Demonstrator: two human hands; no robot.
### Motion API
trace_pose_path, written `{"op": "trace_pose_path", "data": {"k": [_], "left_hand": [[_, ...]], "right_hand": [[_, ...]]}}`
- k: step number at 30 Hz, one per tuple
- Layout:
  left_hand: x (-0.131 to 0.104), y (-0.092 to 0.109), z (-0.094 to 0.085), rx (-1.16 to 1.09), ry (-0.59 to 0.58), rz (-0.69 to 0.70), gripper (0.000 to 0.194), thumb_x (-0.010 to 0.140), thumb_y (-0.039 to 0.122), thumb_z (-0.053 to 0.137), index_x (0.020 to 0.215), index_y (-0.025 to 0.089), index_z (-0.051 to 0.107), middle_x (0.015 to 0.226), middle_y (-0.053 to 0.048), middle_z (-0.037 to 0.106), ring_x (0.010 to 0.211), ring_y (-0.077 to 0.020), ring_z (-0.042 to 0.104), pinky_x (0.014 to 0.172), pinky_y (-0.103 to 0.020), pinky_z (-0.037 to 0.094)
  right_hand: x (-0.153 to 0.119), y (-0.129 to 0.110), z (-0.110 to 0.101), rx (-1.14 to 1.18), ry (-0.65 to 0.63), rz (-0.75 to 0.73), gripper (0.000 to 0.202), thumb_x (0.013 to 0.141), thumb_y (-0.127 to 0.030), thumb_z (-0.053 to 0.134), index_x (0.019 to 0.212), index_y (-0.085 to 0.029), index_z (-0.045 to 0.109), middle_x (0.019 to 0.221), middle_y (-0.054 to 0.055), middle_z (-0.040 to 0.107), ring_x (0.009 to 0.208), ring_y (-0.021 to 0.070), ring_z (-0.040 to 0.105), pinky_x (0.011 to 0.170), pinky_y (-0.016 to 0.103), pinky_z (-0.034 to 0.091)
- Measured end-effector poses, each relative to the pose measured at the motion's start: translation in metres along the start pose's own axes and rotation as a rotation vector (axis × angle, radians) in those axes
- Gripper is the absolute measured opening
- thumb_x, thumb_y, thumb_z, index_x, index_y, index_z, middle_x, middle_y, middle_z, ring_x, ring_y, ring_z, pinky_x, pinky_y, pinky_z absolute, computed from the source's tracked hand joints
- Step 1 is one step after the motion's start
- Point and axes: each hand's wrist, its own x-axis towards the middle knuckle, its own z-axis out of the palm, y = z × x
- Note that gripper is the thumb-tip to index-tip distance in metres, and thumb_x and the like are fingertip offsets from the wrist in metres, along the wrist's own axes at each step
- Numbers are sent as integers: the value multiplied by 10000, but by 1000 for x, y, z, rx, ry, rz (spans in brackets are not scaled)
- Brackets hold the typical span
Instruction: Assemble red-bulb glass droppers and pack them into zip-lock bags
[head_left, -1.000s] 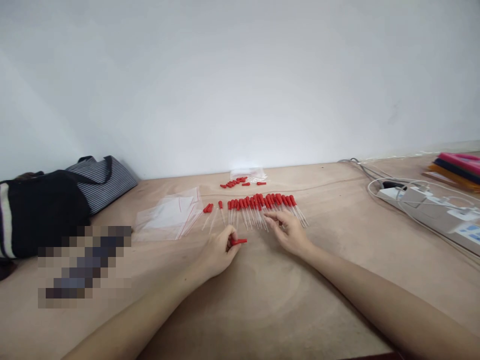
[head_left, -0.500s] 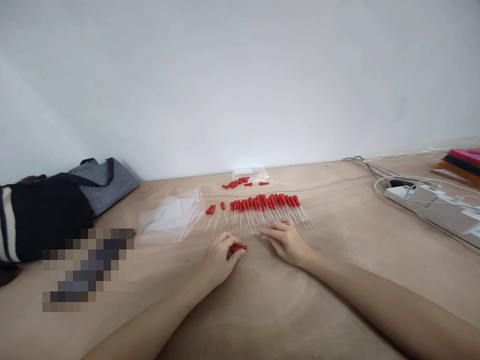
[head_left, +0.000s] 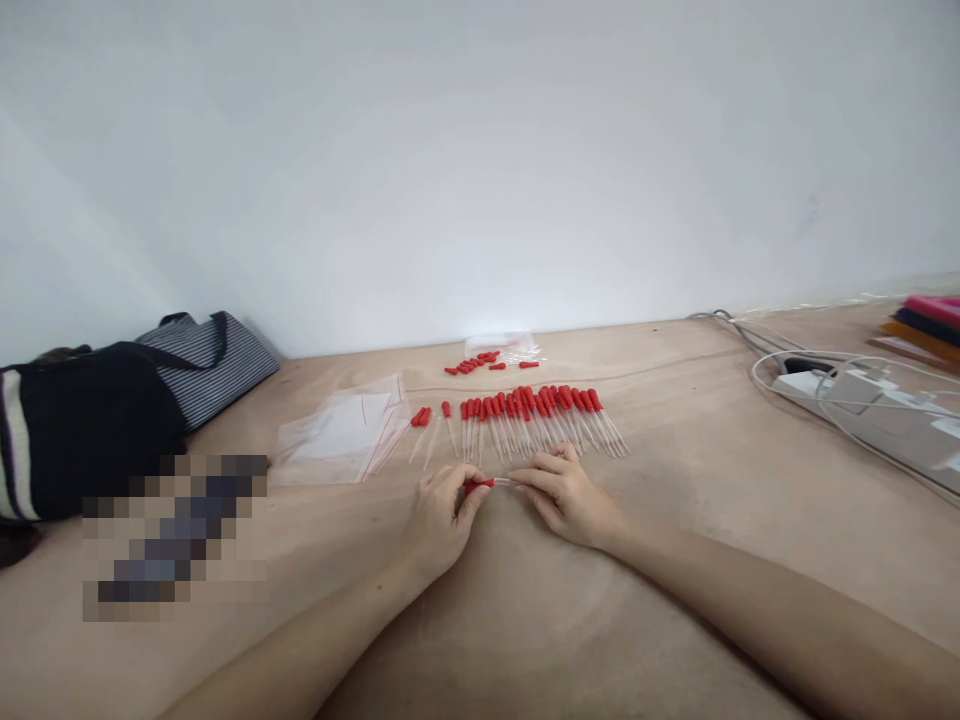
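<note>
Between the thumb and fingers of my left hand (head_left: pixel 448 510) is a red rubber dropper bulb (head_left: pixel 480 486), its open end facing right. My right hand (head_left: pixel 564 497) pinches a clear dropper tube (head_left: pixel 502 482); the tube's end meets the bulb's mouth. Whether the tube is inside the bulb or only touching it, I cannot tell. Just beyond my hands lies a row of droppers (head_left: pixel 525 403) with red bulbs and clear tubes pointing toward me. Left of that row are a single dropper (head_left: pixel 446 410) and a pair of red bulbs (head_left: pixel 421 417) near bare tubes.
Clear zip bags (head_left: pixel 337 430) lie on the wooden table (head_left: pixel 600 620) at left. Loose red bulbs (head_left: pixel 469 366) and a small bag (head_left: pixel 499 345) sit near the wall. A striped bag (head_left: pixel 221 365) is far left; a power strip (head_left: pixel 870 400) with cables is at right.
My right hand has brought the tube left and slightly down, so its end now meets the bulb. The bulb in my left hand has risen a little.
</note>
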Motion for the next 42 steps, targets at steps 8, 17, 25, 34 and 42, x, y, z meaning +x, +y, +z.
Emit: {"op": "trace_pose_path", "data": {"k": [8, 17, 25, 34, 42], "left_hand": [[0, -2, 3, 31, -24, 73, 164, 830, 260, 441, 826, 198, 593, 768, -11, 634, 760, -173, 557, 711, -315, 380], [-2, 3, 3, 106, -11, 149, 124, 823, 230, 468, 786, 194, 580, 746, 3, 642, 748, -168, 550, 736, -337, 311], [-4, 7, 4, 105, 64, 244, 128, 821, 224, 466, 762, 182, 571, 701, 6, 631, 701, -150, 554, 743, -330, 297], [-4, 9, 4, 100, 86, 273, 139, 823, 221, 458, 756, 178, 572, 692, 4, 627, 692, -144, 541, 749, -326, 300], [-5, 11, 3, 136, 65, 290, 142, 822, 212, 455, 727, 187, 557, 683, 9, 625, 699, -146, 541, 782, -329, 293]], "right_hand": [[0, -4, 0, -47, 19, -68, 260, 798, -94, 416, 953, -177, 607, 738, 28, 588, 657, 118, 480, 714, 316, 255], [3, -4, 1, -252, 54, -197, 269, 725, -22, 366, 763, -146, 602, 647, 12, 535, 592, 105, 416, 690, 309, 221], [2, -5, 1, -215, 30, -183, 303, 706, -17, 366, 832, -150, 607, 654, 16, 516, 585, 113, 383, 663, 291, 225], [5, -5, 3, -177, 10, -157, 278, 723, -41, 384, 820, -156, 619, 650, 23, 509, 580, 120, 358, 661, 291, 236], [5, -6, 5, -64, -35, -101, 235, 760, -66, 397, 793, -161, 609, 686, 28, 541, 608, 119, 405, 665, 286, 249]]}}
